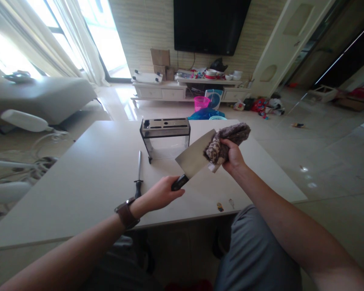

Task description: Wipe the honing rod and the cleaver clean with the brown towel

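Note:
My left hand (pixel 161 193) grips the black handle of a broad steel cleaver (pixel 193 158), held above the white table (pixel 94 178) with the blade pointing up and to the right. My right hand (pixel 232 155) clutches a brown patterned cloth (pixel 226 141) pressed against the far end of the blade. A metal knife rack (pixel 164 133) stands on the table just beyond the cleaver. A sharpening steel (pixel 138 171) with a black handle lies on the table to the left of my left hand.
Two small stickers (pixel 225 205) mark the table's near edge. A grey sofa (pixel 42 97) stands at the left. Behind the table are a pink basket (pixel 202 103), a TV cabinet (pixel 185 89) with clutter and a wall-mounted TV (pixel 210 24). Tiled floor lies to the right.

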The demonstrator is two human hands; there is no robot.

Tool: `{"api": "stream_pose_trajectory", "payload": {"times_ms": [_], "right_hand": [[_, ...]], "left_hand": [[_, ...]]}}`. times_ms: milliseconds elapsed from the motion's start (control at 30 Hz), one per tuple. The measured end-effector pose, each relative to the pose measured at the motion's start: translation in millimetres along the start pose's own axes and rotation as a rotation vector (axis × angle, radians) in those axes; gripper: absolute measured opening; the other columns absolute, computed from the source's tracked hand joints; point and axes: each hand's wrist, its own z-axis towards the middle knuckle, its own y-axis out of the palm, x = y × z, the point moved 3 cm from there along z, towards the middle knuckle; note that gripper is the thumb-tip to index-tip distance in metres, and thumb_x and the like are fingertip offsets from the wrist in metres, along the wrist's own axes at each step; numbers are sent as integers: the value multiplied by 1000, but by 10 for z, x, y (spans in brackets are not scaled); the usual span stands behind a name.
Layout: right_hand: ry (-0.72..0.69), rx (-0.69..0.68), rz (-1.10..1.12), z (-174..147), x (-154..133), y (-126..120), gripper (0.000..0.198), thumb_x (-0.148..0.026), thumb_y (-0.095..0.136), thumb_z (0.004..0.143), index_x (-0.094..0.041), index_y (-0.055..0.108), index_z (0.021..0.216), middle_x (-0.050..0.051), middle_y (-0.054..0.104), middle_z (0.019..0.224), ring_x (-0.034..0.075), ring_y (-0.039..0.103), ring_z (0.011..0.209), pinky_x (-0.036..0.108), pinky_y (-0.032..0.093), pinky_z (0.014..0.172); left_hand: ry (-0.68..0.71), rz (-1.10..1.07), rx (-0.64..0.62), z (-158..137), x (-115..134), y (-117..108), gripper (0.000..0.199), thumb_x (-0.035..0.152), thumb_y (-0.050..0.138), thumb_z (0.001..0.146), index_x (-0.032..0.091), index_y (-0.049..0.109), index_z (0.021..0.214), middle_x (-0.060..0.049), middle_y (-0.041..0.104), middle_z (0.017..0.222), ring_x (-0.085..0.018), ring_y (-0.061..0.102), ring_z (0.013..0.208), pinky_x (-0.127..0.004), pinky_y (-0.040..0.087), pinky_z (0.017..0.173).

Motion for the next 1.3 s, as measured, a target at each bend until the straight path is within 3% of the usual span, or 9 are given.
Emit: {"api": "stream_pose_trajectory", "payload": {"times_ms": [1300], "right_hand": [[54,30,-27,-14,60,11,18,-13,72,72,-15,75,90,3,81,80,17,75,69,29,67,66]], "left_hand": [[-20,11,-9,-4,7,-4,25,42,63,86,21,52,75,5,45,66,-14,41,60,-29,31,57]]}}
